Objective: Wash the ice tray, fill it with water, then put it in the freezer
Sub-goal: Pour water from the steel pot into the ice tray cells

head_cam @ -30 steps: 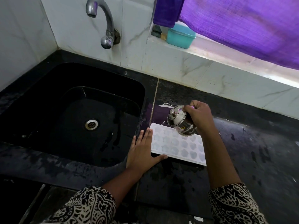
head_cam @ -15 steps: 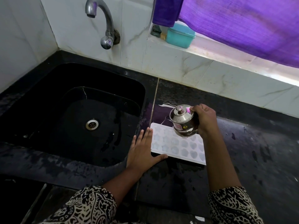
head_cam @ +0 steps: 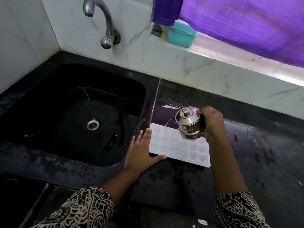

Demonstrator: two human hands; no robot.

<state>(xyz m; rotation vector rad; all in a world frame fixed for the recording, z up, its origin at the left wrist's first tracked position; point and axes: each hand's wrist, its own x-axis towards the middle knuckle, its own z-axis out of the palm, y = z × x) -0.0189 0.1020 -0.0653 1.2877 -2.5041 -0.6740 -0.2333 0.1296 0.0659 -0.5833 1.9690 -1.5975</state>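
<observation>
Because the white ice tray (head_cam: pixel 179 146) lies flat on the black counter (head_cam: pixel 250 145), just beside the sink (head_cam: pixel 145 96), its moulded cells can take water evenly. The left grip (head_cam: pixel 141 149) is released, its fingers straight against the tray's left edge and the thumb along the near edge, likely to stop it sliding. The right grip (head_cam: pixel 212 122) grasps a small lidded steel kettle (head_cam: pixel 189 122), tilted so that a thin stream (head_cam: pixel 168 123) falls at the tray's far edge. Filling looks unfinished.

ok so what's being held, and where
The right hand grips the steel kettle by its back, opposite the spout; left hand lies flat beside the ice tray.
</observation>
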